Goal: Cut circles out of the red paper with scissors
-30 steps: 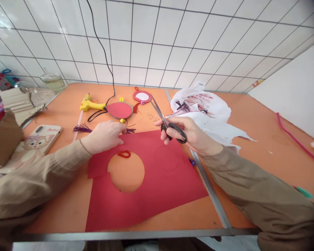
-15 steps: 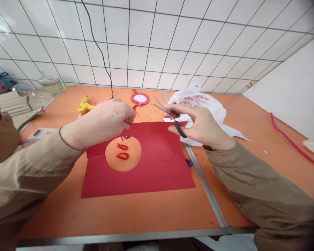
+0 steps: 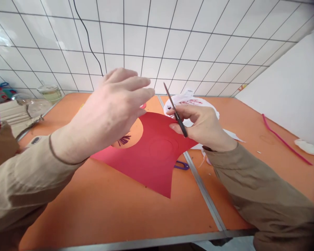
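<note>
My right hand (image 3: pixel 206 127) grips black-handled scissors (image 3: pixel 178 116), blades pointing up and away. The right edge of a red paper sheet (image 3: pixel 143 167) meets this hand; whether its fingers pinch the sheet too, I cannot tell. The sheet is bent and partly raised, with a faint circle outline on it and a round hole further left. Through the hole shows a bundle of dark purple strands (image 3: pixel 124 140). Above the sheet's far left part, my left hand (image 3: pixel 107 111) is open, fingers spread, holding nothing visible and hiding part of the hole.
Behind my right hand lies a white plastic bag (image 3: pixel 210 108). A purple loop-shaped object (image 3: pixel 182 165) peeks from under the sheet. A pink fuzzy stick (image 3: pixel 285 137) lies at right. At left are a phone (image 3: pixel 35 140), a lidded cup (image 3: pixel 50 92) and a cardboard box (image 3: pixel 4 146).
The red sheet has turned and bent, its left part moving away from me. My left hand has risen with its fingers spreading. The scissors now point more upright, and more of the purple object shows.
</note>
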Action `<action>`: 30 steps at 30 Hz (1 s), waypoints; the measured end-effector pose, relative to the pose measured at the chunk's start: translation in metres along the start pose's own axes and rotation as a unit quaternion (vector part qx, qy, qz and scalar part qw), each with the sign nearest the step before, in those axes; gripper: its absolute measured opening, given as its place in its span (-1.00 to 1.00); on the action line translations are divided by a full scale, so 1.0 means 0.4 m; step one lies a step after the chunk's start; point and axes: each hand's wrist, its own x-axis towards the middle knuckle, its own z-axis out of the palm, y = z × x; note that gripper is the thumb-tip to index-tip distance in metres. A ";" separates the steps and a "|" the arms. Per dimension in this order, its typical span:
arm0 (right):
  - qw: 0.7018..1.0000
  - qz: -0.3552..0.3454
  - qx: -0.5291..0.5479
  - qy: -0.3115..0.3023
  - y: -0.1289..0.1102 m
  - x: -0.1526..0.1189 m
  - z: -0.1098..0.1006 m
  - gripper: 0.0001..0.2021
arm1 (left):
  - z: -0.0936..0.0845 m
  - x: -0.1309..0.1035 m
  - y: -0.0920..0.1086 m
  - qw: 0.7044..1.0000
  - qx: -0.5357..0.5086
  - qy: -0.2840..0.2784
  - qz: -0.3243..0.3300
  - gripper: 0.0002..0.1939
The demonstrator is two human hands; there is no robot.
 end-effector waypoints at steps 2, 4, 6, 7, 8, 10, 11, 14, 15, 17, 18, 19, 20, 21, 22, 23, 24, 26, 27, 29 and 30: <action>1.000 0.011 0.026 0.006 0.006 0.005 -0.003 -0.75 | -0.019 -0.013 0.006 0.992 0.091 0.049 0.070 -0.69; 0.999 0.014 0.044 0.002 0.014 0.007 -0.004 -0.74 | -0.038 -0.023 0.004 0.989 0.110 0.095 0.036 -0.66; 0.999 0.012 0.047 -0.007 0.019 0.007 -0.006 -0.74 | -0.055 -0.027 -0.007 0.986 0.097 0.130 -0.043 -0.67; 0.999 0.013 0.047 -0.014 0.020 0.006 -0.008 -0.74 | -0.063 -0.027 -0.017 0.983 0.085 0.142 -0.076 -0.70; 0.999 0.015 0.045 -0.018 0.018 0.005 -0.011 -0.74 | -0.070 -0.026 -0.029 0.981 0.065 0.150 -0.103 -0.73; 0.999 0.021 0.044 -0.023 0.012 0.003 -0.019 -0.76 | -0.079 -0.023 -0.063 0.979 0.008 0.159 -0.128 -0.74; 0.998 0.025 0.049 -0.022 0.008 0.002 -0.025 -0.78 | -0.082 -0.023 -0.085 0.976 -0.036 0.164 -0.138 -0.72; 0.995 0.062 0.082 -0.017 -0.005 0.002 -0.043 -0.78 | -0.090 -0.028 -0.161 0.964 -0.073 0.176 -0.185 -0.70; 0.993 0.070 0.091 0.002 -0.008 0.002 -0.049 -0.77 | -0.093 -0.032 -0.184 0.964 -0.047 0.175 -0.193 -0.71; 0.992 0.083 0.099 0.017 -0.014 0.003 -0.060 -0.77 | -0.101 -0.042 -0.220 0.963 0.040 0.178 -0.200 -0.73; 0.991 0.083 0.102 0.030 -0.016 0.004 -0.064 -0.80 | -0.105 -0.046 -0.231 0.959 0.091 0.174 -0.205 -0.70; 0.991 0.080 0.103 0.040 -0.018 0.004 -0.068 -0.81 | -0.110 -0.050 -0.237 0.953 0.154 0.174 -0.195 -0.69; 0.991 0.079 0.099 0.051 -0.020 0.004 -0.070 -0.82 | -0.114 -0.054 -0.239 0.946 0.206 0.168 -0.184 -0.65; 0.991 0.074 0.096 0.059 -0.020 0.003 -0.072 -0.83 | -0.118 -0.058 -0.237 0.940 0.249 0.160 -0.171 -0.60; 0.991 0.067 0.095 0.064 -0.020 0.003 -0.073 -0.83 | -0.120 -0.060 -0.233 0.936 0.277 0.149 -0.157 -0.55; 0.991 0.060 0.094 0.069 -0.019 0.003 -0.073 -0.84 | -0.121 -0.062 -0.228 0.936 0.289 0.134 -0.147 -0.49; 0.991 0.053 0.098 0.070 -0.018 0.002 -0.073 -0.84 | -0.120 -0.064 -0.223 0.938 0.292 0.121 -0.141 -0.44; 0.989 0.042 0.109 0.086 -0.015 0.002 -0.070 -0.85 | -0.111 -0.066 -0.216 0.943 0.284 0.105 -0.136 -0.43; 0.988 0.041 0.117 0.091 -0.014 0.002 -0.068 -0.84 | -0.103 -0.067 -0.214 0.946 0.277 0.106 -0.132 -0.49; 0.985 0.034 0.135 0.098 -0.013 0.002 -0.063 -0.83 | -0.086 -0.067 -0.210 0.951 0.255 0.124 -0.125 -0.73; 0.984 0.032 0.144 0.104 -0.013 0.003 -0.061 -0.83 | -0.078 -0.067 -0.207 0.954 0.242 0.130 -0.120 -0.76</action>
